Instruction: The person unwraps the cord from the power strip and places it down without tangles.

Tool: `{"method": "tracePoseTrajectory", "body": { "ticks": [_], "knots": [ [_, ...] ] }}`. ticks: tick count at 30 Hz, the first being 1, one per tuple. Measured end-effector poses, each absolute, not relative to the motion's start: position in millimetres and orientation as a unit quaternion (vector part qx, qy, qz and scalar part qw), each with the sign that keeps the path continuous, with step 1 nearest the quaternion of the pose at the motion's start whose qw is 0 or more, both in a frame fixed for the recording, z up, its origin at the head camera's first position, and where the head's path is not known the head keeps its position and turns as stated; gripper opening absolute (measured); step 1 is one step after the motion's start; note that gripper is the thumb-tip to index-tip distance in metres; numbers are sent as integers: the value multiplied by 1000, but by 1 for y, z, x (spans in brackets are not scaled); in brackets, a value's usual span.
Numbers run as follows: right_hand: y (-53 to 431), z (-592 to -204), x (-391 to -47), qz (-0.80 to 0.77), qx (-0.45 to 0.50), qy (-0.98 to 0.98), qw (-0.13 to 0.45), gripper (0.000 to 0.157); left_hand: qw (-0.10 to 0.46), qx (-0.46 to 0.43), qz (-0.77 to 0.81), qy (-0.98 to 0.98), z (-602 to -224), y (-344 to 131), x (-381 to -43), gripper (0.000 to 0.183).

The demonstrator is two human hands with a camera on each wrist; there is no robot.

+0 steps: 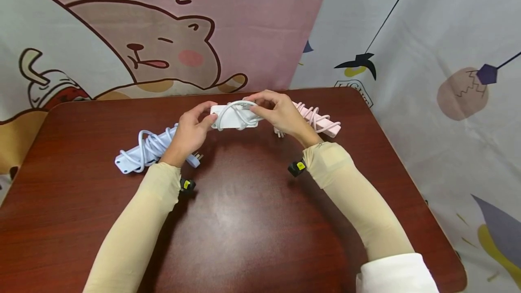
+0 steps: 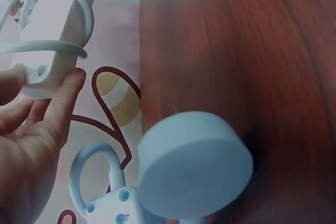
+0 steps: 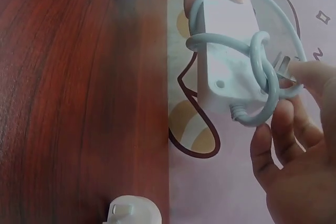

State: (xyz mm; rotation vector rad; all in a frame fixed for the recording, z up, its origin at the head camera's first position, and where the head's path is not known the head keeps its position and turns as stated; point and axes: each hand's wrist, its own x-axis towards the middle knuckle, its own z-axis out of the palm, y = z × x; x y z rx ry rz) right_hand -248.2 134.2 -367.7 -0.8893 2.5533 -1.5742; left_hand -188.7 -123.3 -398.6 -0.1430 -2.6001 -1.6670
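Note:
A white power strip (image 1: 234, 123), its cord wound loosely around it, is held up over the far part of the table. My left hand (image 1: 191, 128) grips its left end, thumb near a corner hole and fingers underneath, as the left wrist view shows. At the other end, my right hand (image 1: 285, 114) pinches the cord's plug (image 3: 283, 67) by the thumb, its metal prongs showing. A loop of white cord (image 3: 286, 17) stands out from the strip there. Behind my left wrist lies a blue power strip (image 1: 134, 159), partly hidden. A pink power strip (image 1: 331, 129) lies beyond my right hand.
The blue strip's plug (image 1: 193, 161) lies beside my left wrist, prongs outward. Near my right hand is the pink strip's plug (image 1: 279, 133). All rest on a dark red-brown table (image 1: 240, 220) with a cartoon-print curtain (image 1: 260, 26) behind its far edge.

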Motion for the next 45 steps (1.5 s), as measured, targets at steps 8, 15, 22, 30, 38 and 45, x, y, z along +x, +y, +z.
{"method": "tracePoseTrajectory", "body": {
  "ticks": [8, 15, 22, 30, 38, 45],
  "knots": [
    [137, -365, -251, -489, -295, 820, 43, 38, 23, -50, -547, -836, -401, -127, -188, 32],
    [138, -362, -251, -474, -337, 810, 74, 41, 26, -60, -559, -826, -403, -129, -187, 32],
    [139, -356, -252, -390, -357, 846, 71, 33, 17, -74, -538, -839, -399, -132, -185, 34],
    [132, -360, -251, -380, -381, 842, 34, 29, 9, -72, -546, -835, -401, -134, -185, 35],
    [128, -367, -248, -368, -402, 838, -3, 28, 14, -76, -557, -827, -405, -135, -186, 35],
    [129, -370, -248, -314, -447, 835, -63, 27, 17, -70, -569, -819, -404, -135, -184, 35]
  ]
}}
